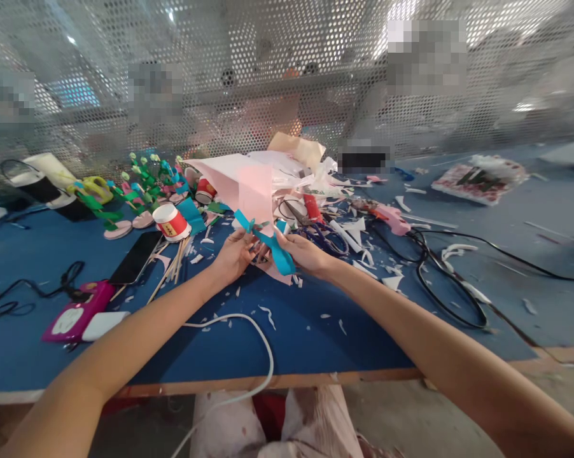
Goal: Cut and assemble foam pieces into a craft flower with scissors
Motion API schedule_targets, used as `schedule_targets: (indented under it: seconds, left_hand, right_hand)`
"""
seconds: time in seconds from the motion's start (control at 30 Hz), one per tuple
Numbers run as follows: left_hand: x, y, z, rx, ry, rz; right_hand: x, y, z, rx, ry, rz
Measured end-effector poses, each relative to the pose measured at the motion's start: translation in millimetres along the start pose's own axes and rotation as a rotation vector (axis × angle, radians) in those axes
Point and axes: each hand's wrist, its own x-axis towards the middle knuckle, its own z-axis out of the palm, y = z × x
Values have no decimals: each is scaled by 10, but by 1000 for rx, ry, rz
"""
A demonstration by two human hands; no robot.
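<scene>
A bright blue paper strip (282,256) is held up between both hands over the middle of the table, bent and hanging in a fold. My left hand (234,256) is closed on its left part, fingertips pinched together. From the other side, my right hand (306,254) grips the strip with the thumb on top. Just behind the hands is a pink paper sheet (256,191). Scissors with dark blue handles (332,240) lie to the right of my right hand. Left of my left hand, thin wooden sticks (175,264) lie beside a red-and-white paper cup (172,222).
Paper scraps (363,254) litter the blue table (344,343). A pink glue gun (392,218) with a black cable lies right. Green paper plants (139,184), a black phone (137,257) and a magenta case (79,312) are left. A white cable (268,356) crosses the front edge.
</scene>
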Motion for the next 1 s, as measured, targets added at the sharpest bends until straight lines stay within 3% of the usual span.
schedule_targets:
  seconds: [0.2,0.4,0.63,0.73,0.87,1.0]
  left_hand:
    - [-46,34,29,-17,-170,-114]
    - [-3,31,-22,-3,-205,-164]
    - [-46,-66,-13,262,-281,73]
    - [-52,-89,-19,295,-208,99]
    - [-3,-81,-52,172,-82,54]
    - [26,-52,-53,67,-9,16]
  right_hand:
    - [16,-22,31,275,-15,70]
    - [-48,-113,98,203,27,53]
    - [-34,-90,88,118,250,-142]
    - [-5,-66,72,30,249,-197]
    - [13,-44,74,-93,243,-253]
    - [-28,-84,98,-48,278,-198]
